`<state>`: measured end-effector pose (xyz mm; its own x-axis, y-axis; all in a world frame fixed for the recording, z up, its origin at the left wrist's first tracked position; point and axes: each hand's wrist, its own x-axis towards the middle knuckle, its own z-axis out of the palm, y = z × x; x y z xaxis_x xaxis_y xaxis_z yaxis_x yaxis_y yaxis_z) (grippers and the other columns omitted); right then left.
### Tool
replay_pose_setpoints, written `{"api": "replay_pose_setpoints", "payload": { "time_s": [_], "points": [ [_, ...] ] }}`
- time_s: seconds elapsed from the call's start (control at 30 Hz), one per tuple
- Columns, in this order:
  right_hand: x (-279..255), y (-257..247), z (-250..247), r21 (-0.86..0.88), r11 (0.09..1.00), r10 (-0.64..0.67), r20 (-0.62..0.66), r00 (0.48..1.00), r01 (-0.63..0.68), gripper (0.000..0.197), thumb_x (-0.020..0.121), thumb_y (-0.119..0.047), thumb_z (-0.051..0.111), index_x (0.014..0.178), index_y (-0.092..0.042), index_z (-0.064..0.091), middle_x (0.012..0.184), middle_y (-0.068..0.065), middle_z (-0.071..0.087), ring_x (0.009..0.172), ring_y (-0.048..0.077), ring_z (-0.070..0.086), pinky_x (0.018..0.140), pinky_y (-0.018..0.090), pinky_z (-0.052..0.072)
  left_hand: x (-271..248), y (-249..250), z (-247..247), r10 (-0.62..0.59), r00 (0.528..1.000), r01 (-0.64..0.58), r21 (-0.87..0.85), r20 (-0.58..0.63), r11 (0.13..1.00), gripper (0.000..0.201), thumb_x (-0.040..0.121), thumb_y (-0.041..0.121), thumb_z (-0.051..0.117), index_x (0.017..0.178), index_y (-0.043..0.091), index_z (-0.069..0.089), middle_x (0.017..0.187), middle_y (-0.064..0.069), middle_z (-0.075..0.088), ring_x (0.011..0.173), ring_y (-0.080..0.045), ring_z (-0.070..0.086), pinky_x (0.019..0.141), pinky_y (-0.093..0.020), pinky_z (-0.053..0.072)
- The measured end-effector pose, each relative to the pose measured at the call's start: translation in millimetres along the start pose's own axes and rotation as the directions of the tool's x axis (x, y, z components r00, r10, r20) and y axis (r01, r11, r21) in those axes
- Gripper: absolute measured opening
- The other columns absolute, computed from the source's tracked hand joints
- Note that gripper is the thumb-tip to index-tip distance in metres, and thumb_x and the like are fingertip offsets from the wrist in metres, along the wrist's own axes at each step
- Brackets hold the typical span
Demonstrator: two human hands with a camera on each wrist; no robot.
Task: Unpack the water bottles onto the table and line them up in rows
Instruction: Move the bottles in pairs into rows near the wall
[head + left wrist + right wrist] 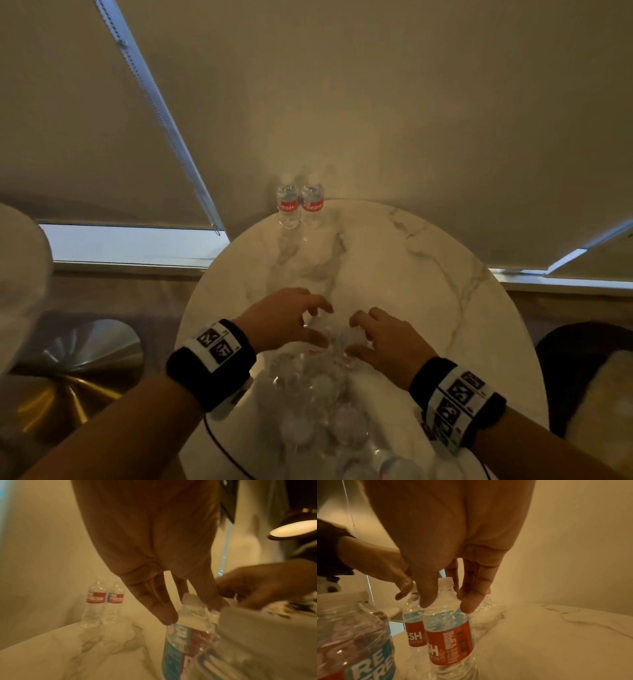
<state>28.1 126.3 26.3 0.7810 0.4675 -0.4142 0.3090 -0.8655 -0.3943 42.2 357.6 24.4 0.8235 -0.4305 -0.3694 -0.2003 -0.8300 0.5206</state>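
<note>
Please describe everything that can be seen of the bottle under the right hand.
The bottle is a small, clear plastic water bottle with a white cap and a red label with white print, light blue above the red. It stands upright on the marble table, close beside a second like bottle under the left hand. The right hand reaches down over its top, thumb and fingers at the shoulder on both sides of the cap. Whether they already grip cannot be told.

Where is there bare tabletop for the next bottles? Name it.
Free: the marble table between the two standing bottles at the far edge and both hands, plus the whole right side. Crowded: the near edge, where the wrapped pack sits under the left hand and right hand.
</note>
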Motion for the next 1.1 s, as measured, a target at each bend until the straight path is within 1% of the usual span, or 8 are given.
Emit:
{"api": "replay_pose_setpoints", "payload": {
  "time_s": [0.07, 0.1, 0.23, 0.4, 0.5, 0.63, 0.9, 1.1],
  "points": [
    [2, 4, -1, 0.024, 1.000, 0.004, -0.040, 0.999, -0.003, 0.034, 0.096, -0.045, 0.056, 0.120, -0.020, 0.052, 0.112, 0.002, 0.054, 0.096, 0.027, 0.061, 0.082, 0.037, 0.050, 10, 1, 5, 0.033, 0.999, -0.037, 0.081, 0.043, 0.996, 0.047, 0.080, 0.053, 0.073, 0.122, 0.035, 0.062, 0.114, 0.006, 0.057, 0.080, -0.008, 0.052, 0.073, -0.022, 0.042],
    [4, 8, -3, 0.035, 0.999, 0.014, -0.059, 0.998, -0.011, 0.033, 0.097, -0.043, 0.057, 0.119, -0.020, 0.053, 0.111, 0.002, 0.055, 0.096, 0.027, 0.061, 0.082, 0.037, 0.050, 14, 0, 6, 0.041, 0.998, -0.044, 0.077, 0.042, 0.996, 0.043, 0.082, 0.047, 0.073, 0.121, 0.032, 0.063, 0.116, 0.004, 0.055, 0.080, -0.008, 0.050, 0.074, -0.023, 0.042],
    [24, 31, -25, 0.029, 0.996, 0.083, -0.114, 0.990, -0.080, 0.030, 0.097, -0.038, 0.057, 0.120, -0.018, 0.054, 0.110, 0.004, 0.055, 0.095, 0.029, 0.061, 0.080, 0.038, 0.048, 40, -4, -5, 0.074, 0.997, -0.074, 0.001, -0.019, 0.997, 0.034, 0.085, 0.034, 0.075, 0.115, 0.021, 0.067, 0.114, -0.002, 0.055, 0.087, -0.017, 0.059, 0.084, -0.035, 0.052],
    [84, 65, -70, -0.029, 0.985, 0.159, -0.205, 0.966, -0.169, 0.032, 0.096, -0.030, 0.061, 0.123, -0.014, 0.056, 0.115, 0.012, 0.056, 0.100, 0.036, 0.060, 0.079, 0.040, 0.047, 117, -7, -35, 0.092, 0.984, -0.094, -0.005, -0.150, 0.996, 0.037, 0.084, 0.034, 0.076, 0.116, 0.017, 0.069, 0.111, -0.005, 0.057, 0.084, -0.013, 0.053, 0.079, -0.022, 0.041],
    [129, 83, -96, -0.005, 0.981, 0.184, -0.265, 0.946, -0.193, 0.032, 0.093, -0.027, 0.065, 0.120, -0.012, 0.060, 0.115, 0.015, 0.057, 0.105, 0.037, 0.058, 0.084, 0.040, 0.047, 166, -11, -54, 0.100, 0.966, -0.105, -0.008, -0.237, 0.994, 0.037, 0.086, 0.030, 0.074, 0.118, 0.013, 0.069, 0.114, -0.009, 0.058, 0.096, -0.023, 0.060, 0.085, -0.026, 0.044],
    [179, 99, -122, -0.007, 0.985, 0.159, -0.314, 0.936, -0.170, 0.033, 0.091, -0.024, 0.067, 0.121, -0.010, 0.062, 0.114, 0.016, 0.059, 0.106, 0.036, 0.057, 0.086, 0.038, 0.045, 213, -21, -80, 0.058, 0.940, -0.060, 0.005, -0.338, 0.998, 0.037, 0.087, 0.031, 0.072, 0.118, 0.012, 0.067, 0.115, -0.012, 0.058, 0.101, -0.029, 0.060, 0.092, -0.039, 0.050],
    [232, 99, -141, -0.022, 0.992, 0.114, -0.317, 0.942, -0.127, 0.037, 0.091, -0.028, 0.068, 0.124, -0.014, 0.060, 0.115, 0.012, 0.059, 0.108, 0.033, 0.057, 0.087, 0.038, 0.045, 255, -49, -114, -0.066, 0.921, 0.091, 0.049, -0.383, 0.995, 0.043, 0.090, 0.027, 0.069, 0.128, 0.010, 0.062, 0.123, -0.015, 0.054, 0.110, -0.032, 0.057, 0.093, -0.037, 0.044],
    [252, 84, -142, 0.000, 0.994, 0.103, -0.359, 0.928, -0.111, 0.039, 0.093, -0.027, 0.066, 0.128, -0.013, 0.058, 0.119, 0.016, 0.059, 0.112, 0.035, 0.056, 0.092, 0.040, 0.046, 261, -50, -111, -0.073, 0.919, 0.115, 0.087, -0.387, 0.990, 0.049, 0.090, 0.029, 0.069, 0.135, 0.011, 0.057, 0.126, -0.016, 0.054, 0.113, -0.034, 0.057, 0.098, -0.040, 0.046]
  ]
}}
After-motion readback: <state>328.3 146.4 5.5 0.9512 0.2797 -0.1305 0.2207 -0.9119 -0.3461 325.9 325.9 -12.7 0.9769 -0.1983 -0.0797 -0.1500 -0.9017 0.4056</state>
